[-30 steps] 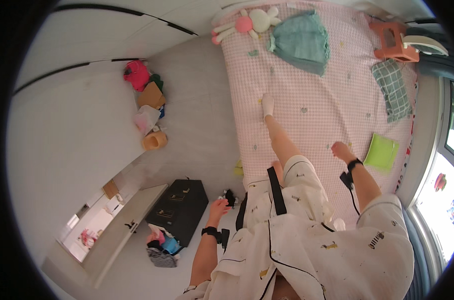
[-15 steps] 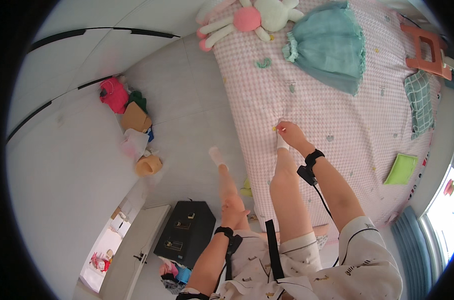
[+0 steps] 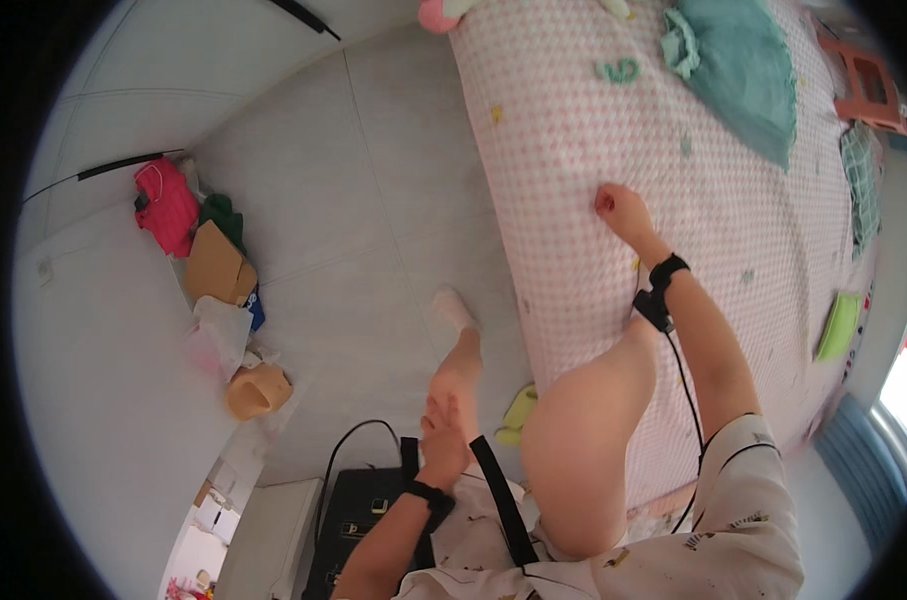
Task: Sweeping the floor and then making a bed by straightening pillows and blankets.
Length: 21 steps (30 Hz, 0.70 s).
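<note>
Over the pink-and-white checked bed sheet [image 3: 558, 230], my right hand [image 3: 625, 212] is closed with its fingers curled in. Whether anything is inside it is hidden. My left hand [image 3: 443, 435] lies on my left leg, fingers stretched out and holding nothing. A pale sock [image 3: 456, 308] covers my left foot, which is over the grey floor. My right leg [image 3: 583, 440] is bent up onto the bed, its foot mostly hidden by the black wrist device [image 3: 655, 310] on my right arm. Farther up the sheet lie a curled green item [image 3: 618, 71] and a teal tulle skirt-like garment [image 3: 738, 80].
A green slipper [image 3: 516, 415] sits on the floor beside the bed. Near the left wall are a red bag-like item [image 3: 165, 208], a cardboard box [image 3: 218, 268] and a tan container [image 3: 258, 391]. A black case [image 3: 358, 500] stands by my left arm. An orange stool [image 3: 870, 88] is at far right.
My right hand has moved up and away from my right foot, over the sheet. My right knee has bent more. The left hand has slid onto the lower leg. The view has shifted.
</note>
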### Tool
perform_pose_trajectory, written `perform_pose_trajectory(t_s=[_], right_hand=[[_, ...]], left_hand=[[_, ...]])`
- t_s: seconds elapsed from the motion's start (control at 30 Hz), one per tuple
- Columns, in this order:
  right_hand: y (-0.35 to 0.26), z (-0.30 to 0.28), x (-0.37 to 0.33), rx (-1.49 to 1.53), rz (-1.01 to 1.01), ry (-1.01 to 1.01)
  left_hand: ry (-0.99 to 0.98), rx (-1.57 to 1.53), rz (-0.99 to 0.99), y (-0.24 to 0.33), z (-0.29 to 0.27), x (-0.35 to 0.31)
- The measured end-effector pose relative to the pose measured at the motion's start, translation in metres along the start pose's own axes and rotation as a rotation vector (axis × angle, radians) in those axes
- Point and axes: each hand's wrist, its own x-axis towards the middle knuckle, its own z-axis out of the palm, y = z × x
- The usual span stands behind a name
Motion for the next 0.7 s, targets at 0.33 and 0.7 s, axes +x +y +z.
perform_pose_trajectory(t_s=[0.33,0.7], right_hand=[[-0.154,0.034,-0.113,0.479,0.129,-0.457],[-0.204,0.113,-0.195,0.554,-0.062,-0.073]], left_hand=[[-0.370,-0.217,-0.076,-0.051,0.005,-0.037],[-0.383,-0.206,-0.097,-0.080,0.054,-0.053]])
